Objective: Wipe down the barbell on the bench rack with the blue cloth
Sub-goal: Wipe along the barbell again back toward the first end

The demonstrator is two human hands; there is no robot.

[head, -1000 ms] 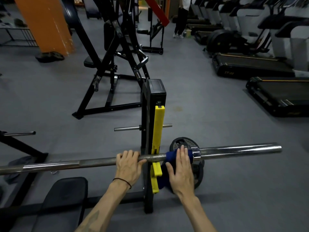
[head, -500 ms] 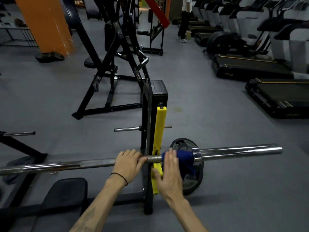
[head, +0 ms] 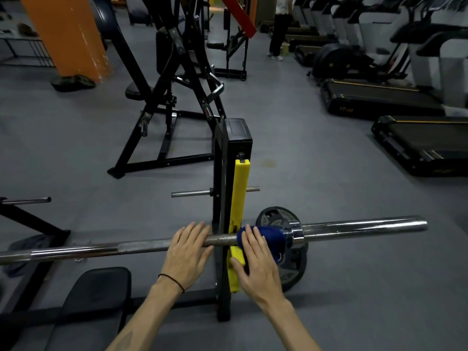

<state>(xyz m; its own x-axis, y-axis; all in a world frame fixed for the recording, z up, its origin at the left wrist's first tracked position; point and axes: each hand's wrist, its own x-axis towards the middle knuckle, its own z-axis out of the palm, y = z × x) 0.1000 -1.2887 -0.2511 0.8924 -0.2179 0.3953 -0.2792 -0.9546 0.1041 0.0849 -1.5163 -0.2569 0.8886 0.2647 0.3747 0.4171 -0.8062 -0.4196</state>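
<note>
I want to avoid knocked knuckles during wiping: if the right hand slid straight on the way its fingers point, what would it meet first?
The right hand points up-left over the blue cloth on the steel barbell. First it would likely meet the yellow plastic rack guard, though depth is unclear.

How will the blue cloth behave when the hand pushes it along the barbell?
The blue cloth looks soft and floppy: it wraps round the barbell and a fold hangs below it. It will probably slide easily on the shiny sleeve, less so on the duller shaft. It seems light, so the right hand must likely keep pressing or it may slip off.
</note>
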